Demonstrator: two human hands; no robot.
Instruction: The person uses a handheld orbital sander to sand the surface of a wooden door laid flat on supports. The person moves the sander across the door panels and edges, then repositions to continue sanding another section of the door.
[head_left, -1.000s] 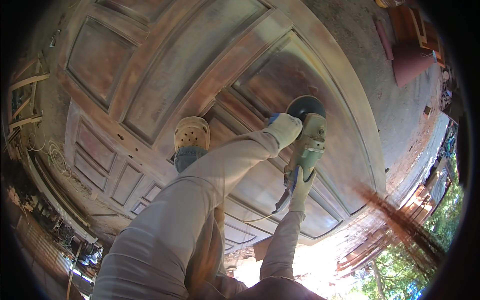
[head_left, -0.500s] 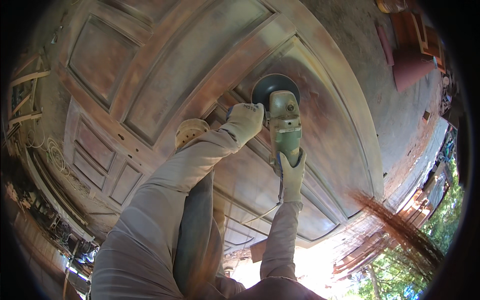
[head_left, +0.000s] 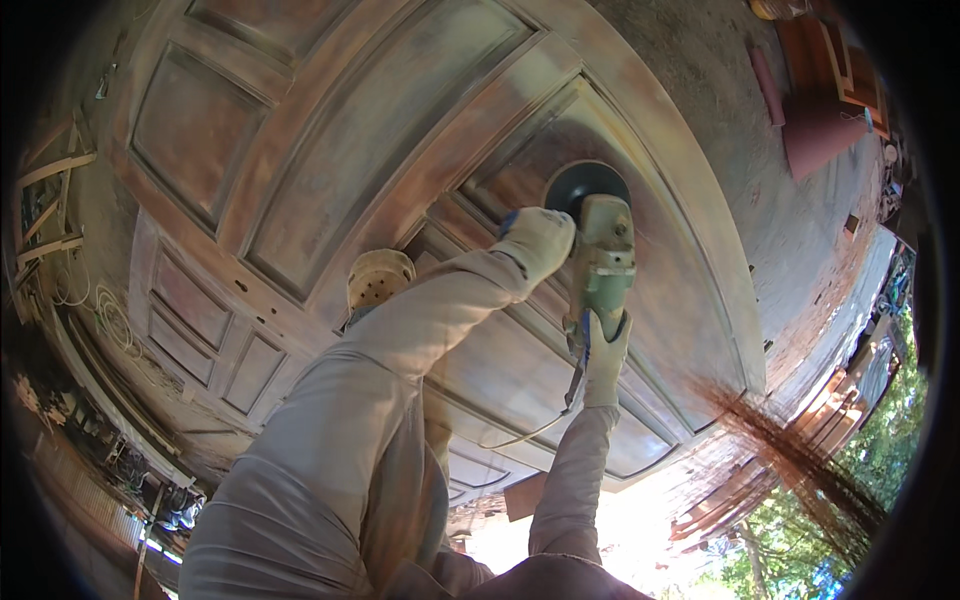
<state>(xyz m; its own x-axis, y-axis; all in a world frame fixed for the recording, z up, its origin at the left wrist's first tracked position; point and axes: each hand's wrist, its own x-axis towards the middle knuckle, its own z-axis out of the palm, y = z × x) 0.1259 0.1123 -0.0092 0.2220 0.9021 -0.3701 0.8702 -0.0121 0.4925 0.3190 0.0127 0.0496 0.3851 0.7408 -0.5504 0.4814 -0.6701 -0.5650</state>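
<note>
A green angle grinder with a dark round disc rests on a large panelled wooden door lying flat. My left hand, in a pale glove, grips the grinder's side near the head. The tool's rear body is held by my right hand, also gloved, where the cord comes out. The disc sits on the door's right-hand panel.
A tan disc-shaped sanding pad lies on the door beside my left arm. A second panelled door lies at the left. Wooden frames stand at far left; reddish boards and bare ground at top right.
The grinder and both hands have moved up and to the left across the right panel, from its lower right toward the panel's upper part.
</note>
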